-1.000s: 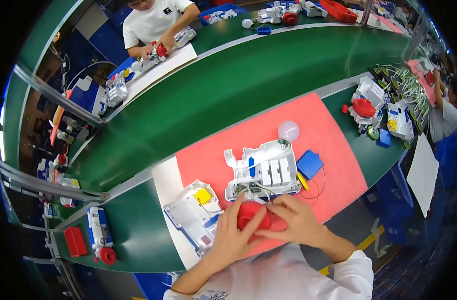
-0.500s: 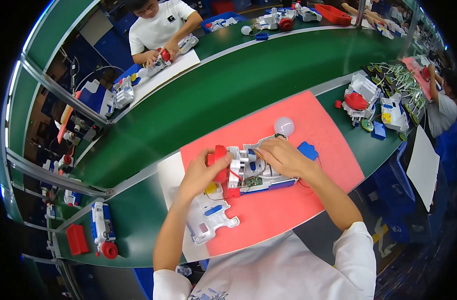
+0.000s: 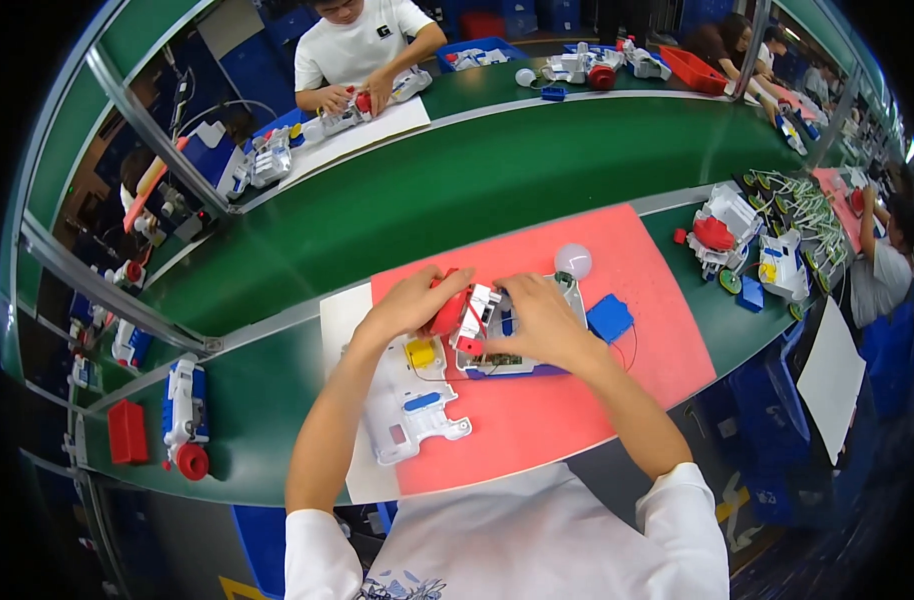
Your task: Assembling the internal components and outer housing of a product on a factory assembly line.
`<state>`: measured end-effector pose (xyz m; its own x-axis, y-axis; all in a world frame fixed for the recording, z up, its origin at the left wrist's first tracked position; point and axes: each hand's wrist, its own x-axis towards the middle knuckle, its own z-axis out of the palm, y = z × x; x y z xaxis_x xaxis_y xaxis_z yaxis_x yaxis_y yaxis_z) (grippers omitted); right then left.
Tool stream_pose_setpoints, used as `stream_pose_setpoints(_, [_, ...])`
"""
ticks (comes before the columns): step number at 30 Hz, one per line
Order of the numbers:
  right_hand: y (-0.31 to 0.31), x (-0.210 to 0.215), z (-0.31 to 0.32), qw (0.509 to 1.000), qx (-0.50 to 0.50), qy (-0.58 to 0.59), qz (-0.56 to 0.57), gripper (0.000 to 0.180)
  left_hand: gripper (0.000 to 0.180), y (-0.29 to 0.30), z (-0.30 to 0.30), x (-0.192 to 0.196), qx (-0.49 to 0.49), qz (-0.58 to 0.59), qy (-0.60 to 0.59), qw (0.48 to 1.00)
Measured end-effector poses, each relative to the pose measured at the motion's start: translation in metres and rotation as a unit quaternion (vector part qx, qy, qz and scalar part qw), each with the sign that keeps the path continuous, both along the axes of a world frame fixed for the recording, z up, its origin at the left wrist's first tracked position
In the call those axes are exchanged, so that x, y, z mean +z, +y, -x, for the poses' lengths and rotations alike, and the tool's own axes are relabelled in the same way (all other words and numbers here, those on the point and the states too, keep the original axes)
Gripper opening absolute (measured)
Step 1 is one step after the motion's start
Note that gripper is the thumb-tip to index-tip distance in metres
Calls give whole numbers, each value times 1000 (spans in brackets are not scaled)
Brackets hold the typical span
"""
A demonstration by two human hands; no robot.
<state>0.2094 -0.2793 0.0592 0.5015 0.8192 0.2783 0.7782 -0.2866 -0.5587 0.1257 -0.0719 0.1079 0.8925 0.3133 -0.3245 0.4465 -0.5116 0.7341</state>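
My left hand (image 3: 414,303) is closed on a red rounded part (image 3: 447,316) joined to a white plastic mechanism (image 3: 474,318). My right hand (image 3: 539,322) grips the right side of that mechanism, its thumb near and its fingers on the far side. Beneath lies an open toy housing half (image 3: 575,298), white inside with a blue-purple lower edge, partly covered by my right hand. A whitish ball (image 3: 573,262) adjoins its far end. The matching white cover (image 3: 389,418) lies inside up at the left, beside a yellow piece (image 3: 420,352).
A pink mat (image 3: 657,300) covers the work area, with a wired blue box (image 3: 610,318) on it. At far left are a red bin (image 3: 128,432) and a blue-white toy (image 3: 185,405). Part-built toys (image 3: 722,235) and wired green discs lie right. Across the green belt (image 3: 457,178) works another person.
The red part and white mechanism have tilted and lifted a little from the housing. My right hand has moved left from inside the housing onto the mechanism. The whole view has shifted slightly.
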Motion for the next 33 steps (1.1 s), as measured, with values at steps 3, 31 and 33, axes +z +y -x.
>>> stream_pose_setpoints(3, [0,-7,2,999,3,-26,-29,92,87,-10,4,7,29,-25,5,999])
stream_pose_setpoints(31, [0,-20,54,994,-66,-42,-82,36,74,5,30,-36,-56,184,-211,958])
stream_pose_setpoints(33, [3,-20,53,993,-91,-37,-69,36,109,-3,37,-31,-129,193,-201,952])
